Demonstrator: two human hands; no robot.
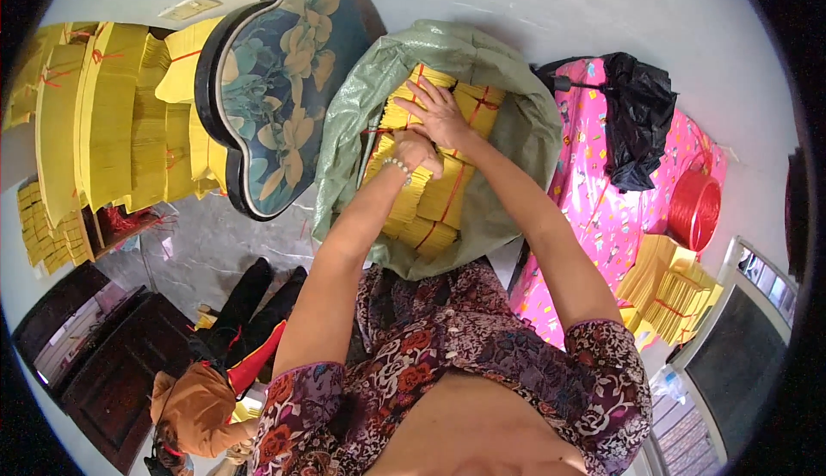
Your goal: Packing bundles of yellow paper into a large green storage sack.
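Note:
A green woven sack stands with its mouth rolled wide, packed with several bundles of yellow paper tied with red string. My right hand lies on the far bundles, fingers spread and pressing down. Just nearer and to the left, my left hand, with a beaded bracelet at its wrist, is curled closed over the bundles. Its fingertips are hidden, so what it grips does not show. Both hands are close together inside the sack's mouth.
A flower-patterned dark panel leans left of the sack, beside tall yellow paper stacks. At right are a pink covered surface, a black plastic bag, a red string roll and more yellow bundles. Another person is at lower left.

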